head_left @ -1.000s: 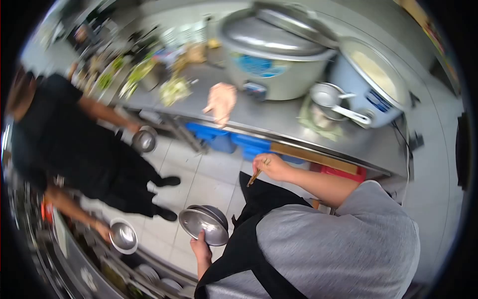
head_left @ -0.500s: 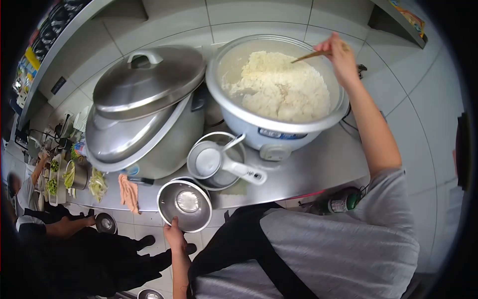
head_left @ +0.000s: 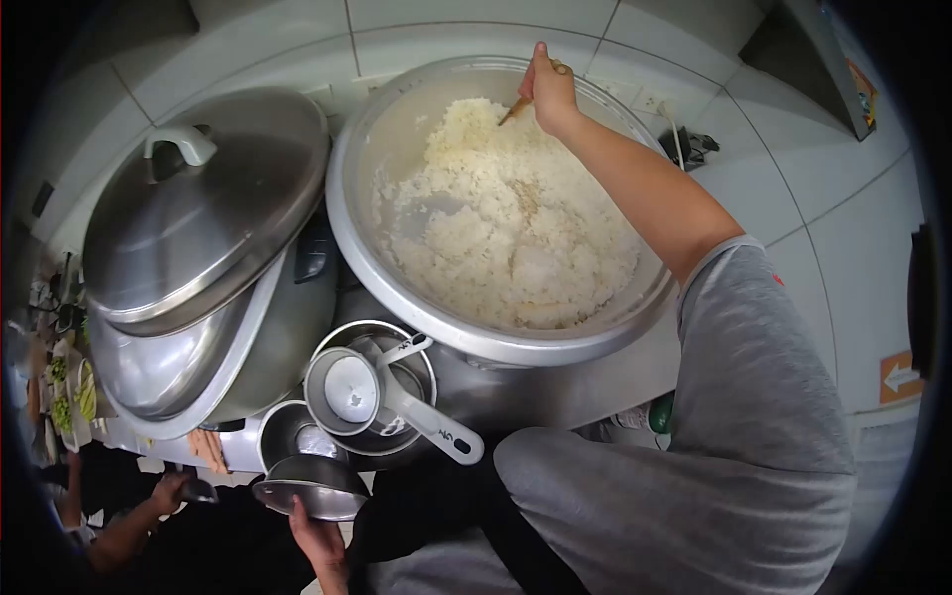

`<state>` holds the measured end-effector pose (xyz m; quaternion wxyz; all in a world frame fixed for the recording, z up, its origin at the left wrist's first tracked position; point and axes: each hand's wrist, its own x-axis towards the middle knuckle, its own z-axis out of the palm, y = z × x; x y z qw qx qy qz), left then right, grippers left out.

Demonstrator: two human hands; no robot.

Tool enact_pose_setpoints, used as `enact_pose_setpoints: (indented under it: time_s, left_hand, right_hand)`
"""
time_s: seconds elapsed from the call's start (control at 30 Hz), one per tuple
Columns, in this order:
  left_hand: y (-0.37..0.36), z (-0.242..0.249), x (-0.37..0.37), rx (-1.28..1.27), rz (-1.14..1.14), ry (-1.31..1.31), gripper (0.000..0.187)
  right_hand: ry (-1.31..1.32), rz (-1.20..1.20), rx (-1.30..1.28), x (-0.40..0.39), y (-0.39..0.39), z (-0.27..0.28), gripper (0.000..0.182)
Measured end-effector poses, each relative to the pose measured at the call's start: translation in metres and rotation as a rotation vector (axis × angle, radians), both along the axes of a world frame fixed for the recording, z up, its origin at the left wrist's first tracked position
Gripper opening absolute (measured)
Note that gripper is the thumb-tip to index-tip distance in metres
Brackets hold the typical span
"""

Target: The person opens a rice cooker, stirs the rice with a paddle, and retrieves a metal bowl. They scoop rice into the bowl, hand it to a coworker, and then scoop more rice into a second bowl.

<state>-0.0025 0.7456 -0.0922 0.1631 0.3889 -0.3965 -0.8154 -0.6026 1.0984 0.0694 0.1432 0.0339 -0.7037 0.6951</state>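
overhead, head view: steel worktop (head_left: 595, 382) against a white tiled wall (head_left: 446, 30). right hand (head_left: 547, 87) reaches over the big rice pot (head_left: 397, 119), fingers closed round a wooden paddle (head_left: 516, 107) whose tip sits in the cooked rice (head_left: 506, 228). left hand (head_left: 319, 535), low at the worktop's edge, fingers gripping a steel bowl (head_left: 309, 484). beside the pot: a lidded cooker (head_left: 198, 228), measuring scoops (head_left: 382, 397). another person's hand (head_left: 167, 491) at lower left.
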Motion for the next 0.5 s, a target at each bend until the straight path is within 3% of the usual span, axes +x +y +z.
enact_pose_setpoints:
  time_s: [0.03, 0.07, 0.1, 0.17, 0.23, 0.3, 0.37, 0.43, 0.47, 0.5]
  left_hand:
    - [-0.010, -0.006, 0.003, -0.038, 0.016, -0.015, 0.041]
    - [-0.026, -0.029, 0.022, -0.273, -0.008, -0.147, 0.038]
    - [-0.032, -0.025, 0.023, -0.307, -0.077, -0.193, 0.045]
    - [-0.036, -0.017, 0.018, -0.200, -0.035, -0.036, 0.055]
    - [-0.025, 0.006, 0.009, -0.213, -0.087, -0.052, 0.061]
    - [-0.020, 0.023, 0.002, -0.246, -0.087, 0.008, 0.061]
    - [-0.027, 0.017, 0.004, -0.258, -0.168, 0.069, 0.061]
    - [-0.014, 0.036, -0.018, -0.584, -0.080, -0.125, 0.052]
    - [-0.034, 0.008, 0.004, -0.932, -0.252, -0.146, 0.041]
    - [-0.033, 0.011, 0.001, -0.928, -0.263, -0.145, 0.041]
  right_hand:
    - [-0.012, -0.018, 0.024, 0.006, -0.002, -0.005, 0.055]
    - [-0.005, -0.022, -0.015, 0.012, -0.004, -0.008, 0.055]
    - [0.002, -0.026, -0.053, 0.020, -0.005, -0.012, 0.054]
    - [-0.029, 0.006, -0.061, 0.042, -0.004, -0.022, 0.057]
    - [-0.172, 0.233, -0.197, 0.079, 0.000, -0.026, 0.055]
    - [-0.227, 0.254, -0.118, 0.126, 0.002, -0.002, 0.054]
    - [-0.566, 0.550, 0.039, 0.159, 0.018, 0.016, 0.052]
    - [-0.614, 0.499, 0.123, 0.170, 0.011, 0.038, 0.050]
    - [-0.562, 0.414, 0.196, 0.171, 0.009, 0.044, 0.050]
    - [-0.512, 0.330, 0.269, 0.172, 0.007, 0.049, 0.050]
